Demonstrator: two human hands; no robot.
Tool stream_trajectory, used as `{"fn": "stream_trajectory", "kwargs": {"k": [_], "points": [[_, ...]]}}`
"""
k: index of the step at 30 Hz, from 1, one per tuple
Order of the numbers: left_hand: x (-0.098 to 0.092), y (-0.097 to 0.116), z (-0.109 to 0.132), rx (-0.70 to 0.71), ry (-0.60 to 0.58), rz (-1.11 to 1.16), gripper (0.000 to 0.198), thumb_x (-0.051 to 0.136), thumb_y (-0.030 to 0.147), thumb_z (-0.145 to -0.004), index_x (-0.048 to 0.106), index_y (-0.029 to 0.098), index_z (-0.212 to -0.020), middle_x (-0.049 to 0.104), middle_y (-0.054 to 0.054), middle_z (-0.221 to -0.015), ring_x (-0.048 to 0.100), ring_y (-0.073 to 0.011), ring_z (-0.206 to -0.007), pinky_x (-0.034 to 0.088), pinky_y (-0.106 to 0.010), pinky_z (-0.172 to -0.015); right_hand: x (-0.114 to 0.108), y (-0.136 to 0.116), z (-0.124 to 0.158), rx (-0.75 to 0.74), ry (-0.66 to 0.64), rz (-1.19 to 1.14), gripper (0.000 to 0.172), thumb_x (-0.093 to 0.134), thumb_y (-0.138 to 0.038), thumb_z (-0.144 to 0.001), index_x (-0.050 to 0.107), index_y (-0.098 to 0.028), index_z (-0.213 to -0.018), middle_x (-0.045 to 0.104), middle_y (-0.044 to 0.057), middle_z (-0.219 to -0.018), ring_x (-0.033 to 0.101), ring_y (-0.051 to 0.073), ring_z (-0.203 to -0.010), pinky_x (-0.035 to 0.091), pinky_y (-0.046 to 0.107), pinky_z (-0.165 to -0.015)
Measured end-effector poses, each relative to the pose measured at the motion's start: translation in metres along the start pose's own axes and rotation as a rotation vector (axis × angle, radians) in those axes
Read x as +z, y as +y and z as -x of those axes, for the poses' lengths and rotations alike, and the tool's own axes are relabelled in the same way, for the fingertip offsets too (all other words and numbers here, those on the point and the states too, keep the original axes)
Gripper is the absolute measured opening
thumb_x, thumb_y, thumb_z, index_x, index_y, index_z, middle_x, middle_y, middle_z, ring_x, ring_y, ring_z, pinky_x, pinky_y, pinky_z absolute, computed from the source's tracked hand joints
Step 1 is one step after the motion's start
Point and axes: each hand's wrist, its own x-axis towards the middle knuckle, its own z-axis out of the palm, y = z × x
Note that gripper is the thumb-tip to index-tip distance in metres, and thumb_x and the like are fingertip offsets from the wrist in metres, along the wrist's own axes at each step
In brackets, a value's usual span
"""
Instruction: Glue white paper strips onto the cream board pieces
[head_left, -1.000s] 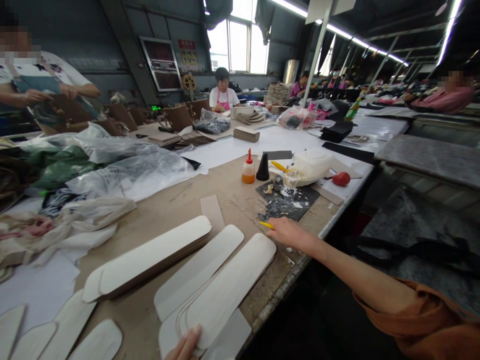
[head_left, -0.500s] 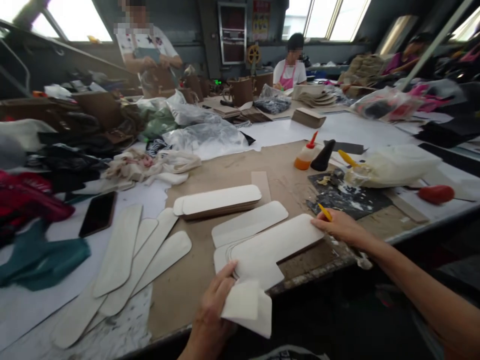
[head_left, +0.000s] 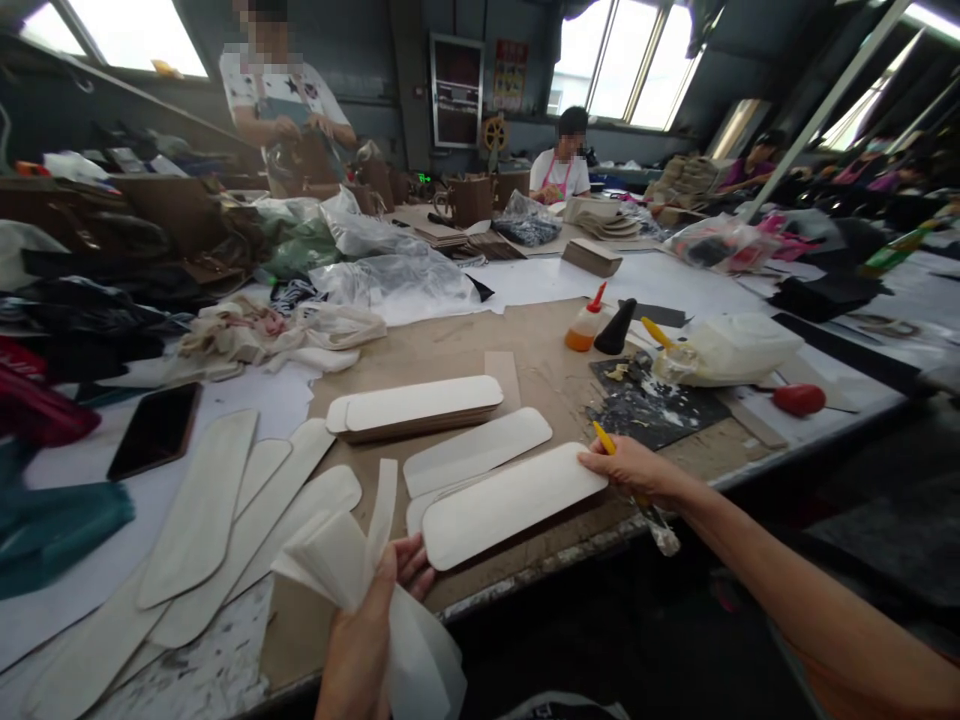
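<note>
In the head view my left hand (head_left: pixel 375 600) is closed on a bunch of thin cream sheets (head_left: pixel 424 650), which fan out on both sides of it. Its fingertips are close to the left end of a long white panel with rounded corners (head_left: pixel 510 505). My right hand (head_left: pixel 641 470) pinches that panel's right end between thumb and fingers. It also holds a yellow-handled glue brush (head_left: pixel 606 438), whose whitish, clotted end hangs below the palm. Behind the panel lie similar white panels (head_left: pixel 480 450), partly overlapped by it.
A stack of rounded panels (head_left: pixel 416 405) stands farther back, with loose ones (head_left: pixel 202 510) at left beside a phone (head_left: pixel 155 430). To the right are a glue bottle (head_left: pixel 583 325), a smeared black board (head_left: pixel 652 395) and a white jug (head_left: pixel 739 350). Co-workers sit and stand beyond the table.
The cream sheets in my left hand have moved left, off the white panels, and now spread apart. The panel under my right hand has shifted nearer the table edge. The view has turned slightly right.
</note>
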Motion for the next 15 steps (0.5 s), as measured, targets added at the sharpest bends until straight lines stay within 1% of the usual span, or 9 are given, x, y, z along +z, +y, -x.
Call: {"fn": "stream_trajectory", "kwargs": {"k": [3,5,8,10,13,15], "points": [[0.005,0.007,0.003,-0.045,0.107,-0.024,0.019,0.053,0.017,-0.085,0.061,0.013,-0.102,0.066,-0.011,-0.105,0.066,-0.0166,-0.087,0.057,-0.020,-0.070,0.005,-0.003,0.008,0.014,-0.027,-0.056,0.043,0.065,-0.053,-0.061,0.040,-0.020,-0.071,0.039,-0.009,-0.043,0.031,0.006,-0.038,0.021,0.019,-0.037],[0.009,0.011,0.007,-0.064,0.161,-0.033,0.020,0.058,0.018,-0.083,0.063,0.015,-0.102,0.067,-0.009,-0.103,0.066,-0.0132,-0.079,0.055,-0.015,-0.063,0.009,-0.007,0.014,0.012,-0.016,-0.096,0.045,0.066,-0.054,-0.058,0.040,-0.020,-0.071,0.038,-0.010,-0.041,0.029,0.005,-0.037,0.018,0.019,-0.037],[0.007,0.013,0.009,-0.059,0.221,-0.021,0.023,0.067,0.019,-0.076,0.065,0.013,-0.098,0.067,-0.008,-0.101,0.062,-0.0102,-0.062,0.052,-0.016,-0.052,0.016,-0.011,0.023,-0.041,0.007,-0.125,0.046,0.064,-0.057,-0.057,0.039,-0.021,-0.071,0.036,-0.010,-0.039,0.026,0.005,-0.036,0.017,0.019,-0.038],[0.002,0.011,0.008,-0.058,0.208,-0.009,0.027,0.071,0.018,-0.071,0.065,0.009,-0.096,0.067,-0.010,-0.098,0.061,-0.0121,-0.060,0.051,-0.019,-0.049,0.020,-0.013,0.028,-0.081,0.009,-0.122,0.045,0.062,-0.058,-0.058,0.039,-0.021,-0.070,0.036,-0.010,-0.039,0.027,0.006,-0.036,0.017,0.020,-0.038],[-0.006,0.007,0.005,-0.078,0.182,-0.017,0.034,0.076,0.019,-0.065,0.065,0.004,-0.093,0.067,-0.013,-0.093,0.064,-0.0180,-0.069,0.053,-0.021,-0.052,0.023,-0.012,0.032,-0.129,0.014,-0.108,0.042,0.059,-0.057,-0.062,0.039,-0.021,-0.068,0.034,-0.010,-0.042,0.027,0.007,-0.038,0.018,0.021,-0.039],[-0.009,0.005,0.004,-0.073,0.197,-0.016,0.036,0.077,0.019,-0.063,0.064,0.005,-0.093,0.068,-0.011,-0.089,0.064,-0.0180,-0.068,0.053,-0.022,-0.053,0.024,-0.012,0.034,-0.192,0.035,-0.055,0.039,0.059,-0.054,-0.064,0.040,-0.020,-0.065,0.034,-0.008,-0.048,0.028,0.007,-0.043,0.020,0.022,-0.042]]}}
